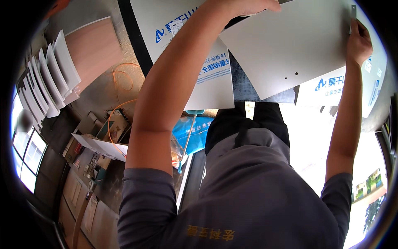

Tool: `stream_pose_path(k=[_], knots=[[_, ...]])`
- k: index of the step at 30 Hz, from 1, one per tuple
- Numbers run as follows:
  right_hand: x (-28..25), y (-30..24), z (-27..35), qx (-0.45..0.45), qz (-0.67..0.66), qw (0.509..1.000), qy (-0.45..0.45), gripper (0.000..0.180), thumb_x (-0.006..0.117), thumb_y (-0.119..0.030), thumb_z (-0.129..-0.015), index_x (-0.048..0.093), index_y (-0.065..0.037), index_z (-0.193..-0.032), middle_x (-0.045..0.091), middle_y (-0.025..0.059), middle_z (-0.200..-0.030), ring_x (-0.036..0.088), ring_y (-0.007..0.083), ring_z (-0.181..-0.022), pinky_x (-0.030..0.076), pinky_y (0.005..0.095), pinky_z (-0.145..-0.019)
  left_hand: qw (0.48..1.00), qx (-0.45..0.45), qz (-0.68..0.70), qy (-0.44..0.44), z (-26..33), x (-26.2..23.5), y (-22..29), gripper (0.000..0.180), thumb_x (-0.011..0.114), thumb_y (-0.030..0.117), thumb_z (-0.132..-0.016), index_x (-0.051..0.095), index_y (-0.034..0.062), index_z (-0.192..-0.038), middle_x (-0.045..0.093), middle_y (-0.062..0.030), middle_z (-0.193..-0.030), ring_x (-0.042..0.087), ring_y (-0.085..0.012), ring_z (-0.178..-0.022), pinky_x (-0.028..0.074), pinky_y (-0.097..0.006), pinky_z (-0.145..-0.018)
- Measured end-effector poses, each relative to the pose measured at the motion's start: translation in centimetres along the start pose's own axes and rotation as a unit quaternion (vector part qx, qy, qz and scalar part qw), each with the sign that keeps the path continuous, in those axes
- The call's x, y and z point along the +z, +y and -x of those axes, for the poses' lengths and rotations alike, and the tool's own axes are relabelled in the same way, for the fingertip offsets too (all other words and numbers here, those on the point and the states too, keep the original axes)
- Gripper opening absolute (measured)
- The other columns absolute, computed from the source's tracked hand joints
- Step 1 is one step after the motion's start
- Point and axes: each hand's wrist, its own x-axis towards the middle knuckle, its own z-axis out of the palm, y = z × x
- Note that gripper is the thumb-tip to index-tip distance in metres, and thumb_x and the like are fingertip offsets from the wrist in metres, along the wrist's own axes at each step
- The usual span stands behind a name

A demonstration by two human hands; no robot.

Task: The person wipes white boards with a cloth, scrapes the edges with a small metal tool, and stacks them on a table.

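A pale grey panel with two small dark holes near its near edge lies at an angle over the workbench. At its far left edge is my left hand, closed on the panel's edge and partly cut off by the top of the view. By the panel's right edge my right hand is closed around a narrow metal strip with a hole at its end, like a steel ruler. Beneath lie a printed board on the left and another printed board on the right, both with blue lettering.
The dark bench top shows between the boards. Several curved-looking panels stand in a row at the left, beside a brownish board. An orange hose trails over the floor. A blue bag lies below the bench, left of my legs.
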Motion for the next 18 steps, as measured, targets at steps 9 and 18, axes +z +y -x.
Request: stream_pose_path(k=[9,18], knots=[[0.3,1.4,-0.5,-0.044,0.06,0.997,-0.012,0.037,0.069,-0.055,-0.096,0.085,-0.022,-0.101,0.081,-0.0081,-0.1,0.077,0.0133,-0.094,0.061,0.0306,-0.081,0.989,-0.005,-0.109,0.104,8.8,-1.3,-9.0,0.022,0.08,0.03,-0.085,0.077,0.0091,-0.093,0.073,-0.003,-0.083,0.063,-0.0093,-0.071,0.048,-0.024,-0.064],[0.2,0.0,-0.1,-0.039,0.066,0.995,-0.061,0.03,0.069,-0.05,-0.097,0.082,-0.029,-0.114,0.081,-0.0078,-0.101,0.077,0.0118,-0.09,0.061,0.0269,-0.08,0.928,-0.122,0.325,0.131,15.2,7.7,-9.0,0.052,0.08,0.018,-0.089,0.063,0.0007,-0.136,0.072,-0.009,-0.11,0.065,-0.0124,-0.085,0.054,-0.027,-0.078]])
